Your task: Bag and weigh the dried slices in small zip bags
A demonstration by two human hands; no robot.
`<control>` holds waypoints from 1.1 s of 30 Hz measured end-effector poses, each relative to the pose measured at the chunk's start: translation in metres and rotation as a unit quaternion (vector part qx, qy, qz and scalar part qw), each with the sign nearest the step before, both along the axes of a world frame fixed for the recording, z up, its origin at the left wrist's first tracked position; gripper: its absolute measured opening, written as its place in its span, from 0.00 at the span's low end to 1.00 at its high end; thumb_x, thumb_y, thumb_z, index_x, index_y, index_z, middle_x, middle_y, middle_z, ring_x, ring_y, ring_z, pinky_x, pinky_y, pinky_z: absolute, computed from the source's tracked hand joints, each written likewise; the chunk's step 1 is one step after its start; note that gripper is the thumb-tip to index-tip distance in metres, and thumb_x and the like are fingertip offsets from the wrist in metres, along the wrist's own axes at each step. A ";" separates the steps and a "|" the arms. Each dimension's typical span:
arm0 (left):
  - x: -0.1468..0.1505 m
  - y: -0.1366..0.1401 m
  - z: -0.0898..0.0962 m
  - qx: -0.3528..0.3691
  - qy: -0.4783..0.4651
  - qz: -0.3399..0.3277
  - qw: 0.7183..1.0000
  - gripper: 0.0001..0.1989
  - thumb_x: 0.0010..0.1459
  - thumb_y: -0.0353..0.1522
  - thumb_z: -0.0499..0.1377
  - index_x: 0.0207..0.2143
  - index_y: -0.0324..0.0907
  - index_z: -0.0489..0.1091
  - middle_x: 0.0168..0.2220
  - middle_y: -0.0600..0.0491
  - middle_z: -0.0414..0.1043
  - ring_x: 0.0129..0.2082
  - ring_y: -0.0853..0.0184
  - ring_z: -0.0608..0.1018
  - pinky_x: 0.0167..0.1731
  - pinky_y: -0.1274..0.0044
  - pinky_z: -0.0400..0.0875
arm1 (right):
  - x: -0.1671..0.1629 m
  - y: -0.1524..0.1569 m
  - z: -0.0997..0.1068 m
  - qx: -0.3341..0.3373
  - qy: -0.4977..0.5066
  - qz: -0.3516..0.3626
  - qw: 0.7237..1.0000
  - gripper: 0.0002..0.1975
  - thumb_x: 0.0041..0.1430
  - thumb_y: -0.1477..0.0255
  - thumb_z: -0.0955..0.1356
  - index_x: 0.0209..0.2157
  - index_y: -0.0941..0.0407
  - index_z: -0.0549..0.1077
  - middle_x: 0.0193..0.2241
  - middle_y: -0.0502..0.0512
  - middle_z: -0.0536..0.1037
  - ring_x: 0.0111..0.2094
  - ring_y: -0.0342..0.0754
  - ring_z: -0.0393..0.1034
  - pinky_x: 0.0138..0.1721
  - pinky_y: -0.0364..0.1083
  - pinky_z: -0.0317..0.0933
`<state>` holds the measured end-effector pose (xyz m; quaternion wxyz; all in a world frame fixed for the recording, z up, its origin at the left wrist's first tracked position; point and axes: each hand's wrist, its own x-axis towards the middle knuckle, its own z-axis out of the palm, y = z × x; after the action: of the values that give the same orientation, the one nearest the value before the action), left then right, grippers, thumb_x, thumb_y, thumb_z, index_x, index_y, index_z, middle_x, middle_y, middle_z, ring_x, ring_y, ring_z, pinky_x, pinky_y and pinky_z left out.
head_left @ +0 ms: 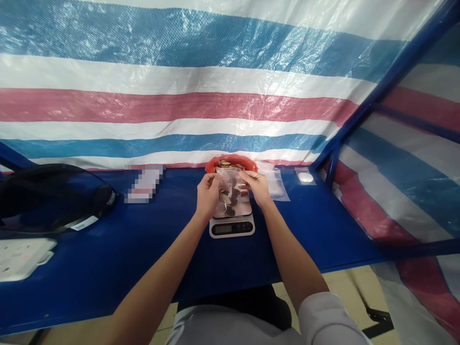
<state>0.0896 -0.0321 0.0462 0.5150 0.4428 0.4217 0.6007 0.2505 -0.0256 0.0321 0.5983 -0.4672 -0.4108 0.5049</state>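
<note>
Between my two hands is a clear plastic zip bag (230, 195) with several dark and pale flat pieces inside. My left hand (209, 194) pinches its upper left corner, and my right hand (256, 186) pinches the upper right. The bag is over the metal plate of a white digital kitchen scale (232, 227); I cannot tell whether its bottom rests on the plate. Just behind it is an open red bag (210, 166) filled with brownish slices or pieces (224, 164), partly hidden by my hands and the clear bag.
Flat clear plastic bags (277, 184) lie right of the scale. Farther right is a white oval object (305, 177) on a small clear packet. A black bag or headgear (57, 196), a white power strip (25, 258) and a blurred-out item (145, 183) occupy the blue table's (143, 268) left side. Striped sheeting (179, 108) rises behind.
</note>
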 end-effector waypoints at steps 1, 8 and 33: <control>0.001 0.001 0.000 -0.002 0.000 -0.005 1.000 0.14 0.54 0.42 0.65 0.33 0.41 0.71 0.29 0.54 0.76 0.26 0.69 0.78 0.30 0.76 0.76 | -0.001 0.000 -0.002 -0.001 0.006 0.001 1.000 0.23 0.41 0.54 0.78 0.36 0.55 0.82 0.35 0.54 0.84 0.33 0.49 0.78 0.32 0.46 0.76; -0.002 0.016 0.003 0.010 0.003 -0.054 0.999 0.18 0.48 0.44 0.70 0.30 0.39 0.73 0.25 0.55 0.74 0.23 0.70 0.76 0.26 0.77 0.75 | 0.002 0.000 -0.007 0.034 0.019 -0.039 0.998 0.22 0.44 0.54 0.77 0.38 0.54 0.82 0.35 0.53 0.84 0.38 0.50 0.79 0.36 0.46 0.75; -0.019 0.018 -0.016 0.027 -0.035 -0.052 0.998 0.16 0.47 0.43 0.72 0.30 0.41 0.78 0.27 0.54 0.77 0.27 0.69 0.78 0.31 0.77 0.74 | -0.007 -0.008 -0.007 0.034 -0.012 -0.088 0.995 0.14 0.46 0.58 0.75 0.30 0.55 0.81 0.28 0.52 0.83 0.32 0.51 0.79 0.36 0.50 0.75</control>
<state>0.0704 -0.0143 0.0302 0.5479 0.4563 0.3634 0.5996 0.2431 -0.0334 0.0250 0.6513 -0.4864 -0.3923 0.4305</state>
